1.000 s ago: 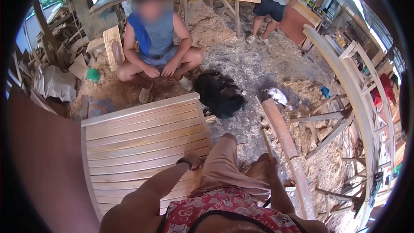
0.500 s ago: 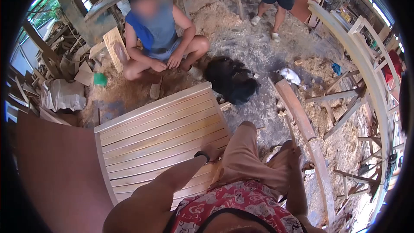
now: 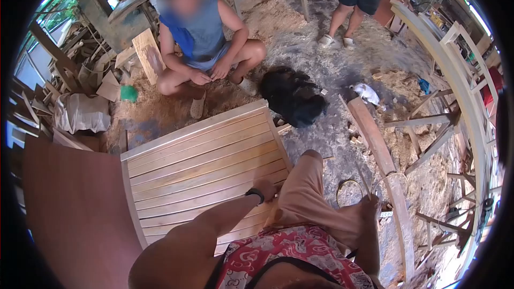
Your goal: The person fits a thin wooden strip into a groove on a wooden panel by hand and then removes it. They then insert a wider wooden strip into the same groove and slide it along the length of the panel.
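Observation:
A slatted wooden panel (image 3: 198,150) with a pale frame lies tilted in front of me. My left hand (image 3: 265,188), with a dark band at the wrist, rests at the panel's right edge beside my knee. Its fingers are blurred and partly hidden, so their grip does not show. Right of my legs, my right hand (image 3: 369,204) is low and closed around the end of a thin stick-like piece (image 3: 363,180). What kind of tool it is I cannot make out. A curved wooden beam (image 3: 375,136) runs just past that hand.
A person (image 3: 201,37) squats beyond the panel; another person (image 3: 358,0) stands farther back. A black dog-like shape (image 3: 294,96) lies on the sawdust-covered floor. A brown sheet (image 3: 75,198) is at left. Curved wooden frames (image 3: 455,80) on trestles line the right side.
The view has shifted slightly, so most things sit a little farther right. My right hand is slightly lower, and a thin ring on the floor beside it shows more. The standing person's feet have moved.

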A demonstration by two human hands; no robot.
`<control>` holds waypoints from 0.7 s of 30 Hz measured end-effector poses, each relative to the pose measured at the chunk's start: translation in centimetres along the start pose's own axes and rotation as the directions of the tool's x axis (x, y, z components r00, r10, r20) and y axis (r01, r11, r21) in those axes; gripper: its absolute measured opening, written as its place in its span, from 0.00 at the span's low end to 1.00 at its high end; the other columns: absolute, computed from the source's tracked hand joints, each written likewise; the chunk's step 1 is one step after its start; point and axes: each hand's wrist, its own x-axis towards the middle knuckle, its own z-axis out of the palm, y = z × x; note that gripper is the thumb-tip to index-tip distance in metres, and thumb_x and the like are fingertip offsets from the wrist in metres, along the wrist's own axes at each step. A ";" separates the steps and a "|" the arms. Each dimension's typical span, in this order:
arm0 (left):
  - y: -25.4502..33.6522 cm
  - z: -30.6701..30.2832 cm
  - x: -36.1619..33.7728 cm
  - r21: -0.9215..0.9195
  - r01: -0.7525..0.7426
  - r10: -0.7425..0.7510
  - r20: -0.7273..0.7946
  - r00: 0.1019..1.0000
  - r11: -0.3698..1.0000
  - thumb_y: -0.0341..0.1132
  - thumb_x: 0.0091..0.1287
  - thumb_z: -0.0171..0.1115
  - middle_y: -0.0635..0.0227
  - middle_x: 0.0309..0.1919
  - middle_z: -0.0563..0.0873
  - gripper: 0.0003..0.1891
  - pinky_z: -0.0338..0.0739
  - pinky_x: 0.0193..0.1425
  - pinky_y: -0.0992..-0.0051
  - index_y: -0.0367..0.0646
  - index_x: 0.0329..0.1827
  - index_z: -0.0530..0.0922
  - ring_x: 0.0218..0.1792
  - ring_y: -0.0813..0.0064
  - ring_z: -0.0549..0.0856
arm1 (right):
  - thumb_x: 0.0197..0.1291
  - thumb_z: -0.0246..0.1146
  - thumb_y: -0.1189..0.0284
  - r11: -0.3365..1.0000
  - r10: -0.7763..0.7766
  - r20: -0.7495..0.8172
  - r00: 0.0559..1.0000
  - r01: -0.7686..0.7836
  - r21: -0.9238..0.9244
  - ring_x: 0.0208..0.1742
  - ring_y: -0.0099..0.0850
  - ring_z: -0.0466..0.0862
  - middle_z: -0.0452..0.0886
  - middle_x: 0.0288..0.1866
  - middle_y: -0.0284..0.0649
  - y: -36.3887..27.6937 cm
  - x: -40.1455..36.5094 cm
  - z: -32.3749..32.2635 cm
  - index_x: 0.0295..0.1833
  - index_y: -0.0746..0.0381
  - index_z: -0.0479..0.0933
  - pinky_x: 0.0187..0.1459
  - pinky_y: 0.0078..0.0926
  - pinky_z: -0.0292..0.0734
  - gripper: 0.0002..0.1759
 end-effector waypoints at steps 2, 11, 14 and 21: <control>0.1 -0.1 0.1 0.064 -0.035 0.036 -0.010 0.999 0.997 0.65 0.79 0.50 0.66 0.22 0.91 0.36 0.85 0.35 0.69 0.44 0.28 0.89 0.24 0.75 0.91 | 0.62 0.68 0.65 0.988 -0.075 0.084 0.994 0.085 -0.128 0.59 0.52 0.86 0.90 0.50 0.53 2.9 -0.1 0.8 0.47 0.61 0.89 0.63 0.50 0.77 0.13; 1.1 -1.1 -0.8 0.167 -0.022 0.036 -0.084 0.996 0.986 0.62 0.76 0.63 0.64 0.20 0.88 0.32 0.84 0.26 0.71 0.40 0.26 0.85 0.19 0.72 0.88 | 0.53 0.74 0.66 0.982 -0.109 0.256 0.961 0.143 -0.120 0.51 0.55 0.85 0.86 0.41 0.56 13.9 -0.7 8.6 0.39 0.65 0.85 0.57 0.56 0.77 0.13; 3.7 -1.6 -2.9 -0.287 0.373 -0.393 -0.013 0.919 0.882 0.64 0.71 0.69 0.60 0.22 0.88 0.33 0.85 0.24 0.68 0.37 0.25 0.85 0.20 0.69 0.89 | 0.56 0.73 0.65 0.971 -0.239 0.055 0.970 0.239 0.009 0.43 0.53 0.86 0.84 0.36 0.55 17.5 0.5 10.2 0.34 0.65 0.81 0.47 0.58 0.78 0.14; 2.4 -1.4 -2.1 -0.350 0.414 -0.442 0.001 0.897 0.840 0.60 0.70 0.72 0.60 0.16 0.85 0.31 0.85 0.20 0.68 0.39 0.22 0.83 0.17 0.69 0.87 | 0.60 0.70 0.64 0.923 -0.111 0.105 0.988 0.064 0.380 0.26 0.46 0.81 0.78 0.25 0.49 23.2 -0.8 8.1 0.35 0.63 0.77 0.31 0.50 0.75 0.14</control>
